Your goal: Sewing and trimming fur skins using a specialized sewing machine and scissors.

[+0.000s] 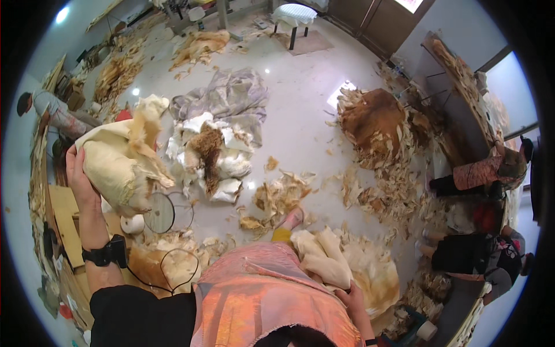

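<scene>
My left hand is raised at the left, its fingers closed on the edge of a pale animal hide with tan fur along one side. The hide hangs in the air, its skin side showing cream. Low on the right, my right hand grips the lower end of a folded cream hide beside my apron. Part of that hand's fingers is hidden by the fold. A larger hide with yellowish fur lies just beyond it.
On the floor ahead are a white and brown fur pile, a crumpled patterned cloth and a brown hide heap. Scraps lie near my foot. A co-worker is at the left; two more are at the right.
</scene>
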A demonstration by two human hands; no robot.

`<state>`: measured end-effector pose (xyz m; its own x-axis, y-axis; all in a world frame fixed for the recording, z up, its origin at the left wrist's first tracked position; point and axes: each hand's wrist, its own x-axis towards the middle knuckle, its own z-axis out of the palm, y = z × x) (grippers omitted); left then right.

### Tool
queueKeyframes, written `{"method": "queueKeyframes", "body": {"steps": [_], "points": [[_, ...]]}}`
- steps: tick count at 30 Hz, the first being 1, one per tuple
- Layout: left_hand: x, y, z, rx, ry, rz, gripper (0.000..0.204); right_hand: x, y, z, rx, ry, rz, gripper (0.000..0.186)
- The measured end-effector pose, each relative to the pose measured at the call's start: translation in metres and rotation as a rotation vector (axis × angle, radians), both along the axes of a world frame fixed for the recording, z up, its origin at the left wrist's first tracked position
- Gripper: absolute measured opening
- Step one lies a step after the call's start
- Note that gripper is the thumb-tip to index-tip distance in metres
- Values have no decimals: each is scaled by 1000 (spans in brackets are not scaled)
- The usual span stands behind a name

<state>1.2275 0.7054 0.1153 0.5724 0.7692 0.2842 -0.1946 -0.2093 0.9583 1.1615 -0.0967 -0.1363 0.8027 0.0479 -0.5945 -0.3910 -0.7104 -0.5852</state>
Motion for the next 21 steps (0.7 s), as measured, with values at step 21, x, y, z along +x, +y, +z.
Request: {"method": "queueKeyframes", "body": {"steps": [21], "points": [[298,8,-77,-236,179,139,20,493,73,34,-244,-73,335,65]]}}
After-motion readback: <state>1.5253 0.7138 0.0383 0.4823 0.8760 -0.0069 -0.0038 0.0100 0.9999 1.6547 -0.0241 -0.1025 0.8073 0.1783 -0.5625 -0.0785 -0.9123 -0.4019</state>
